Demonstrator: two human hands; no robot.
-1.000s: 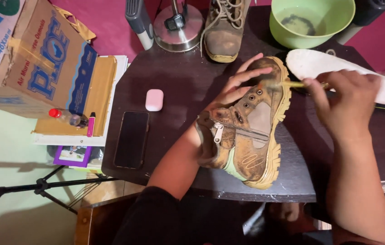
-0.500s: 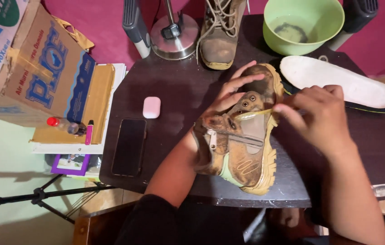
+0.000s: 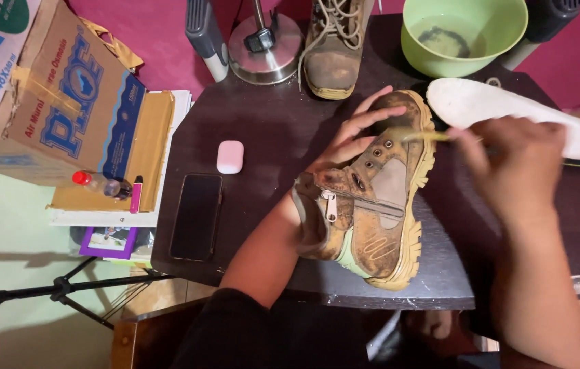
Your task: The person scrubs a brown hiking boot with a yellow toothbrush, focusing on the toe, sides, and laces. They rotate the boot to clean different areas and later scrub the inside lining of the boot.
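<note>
I've got the boot (image 3: 372, 198) lying on its side near the front edge of the dark bench (image 3: 262, 116), sole facing right, toe pointing away from me. My left hand (image 3: 355, 137) lies over the ankle and toe area, fingers spread and pressing down to pin it, wrist by the zip. My right hand (image 3: 515, 171) is blurred; its fingers look closed on a thin yellowish brush (image 3: 430, 137) w/ its tip at the toe cap, but I can't tell the exact pinch.

Handling, my guess: the boot is fairly heavy, w/ a thick stiff lugged sole and a softer upper that gives under the palm. Dirty surface, so prob. not slippery. Best hold is around the ankle collar or by clamping the sole edge.

Nearby: second boot (image 3: 334, 48) upright at the back, green bowl (image 3: 464, 34), white insole (image 3: 508, 113) just right of the toe, phone (image 3: 196, 215), pink case (image 3: 230, 156).
</note>
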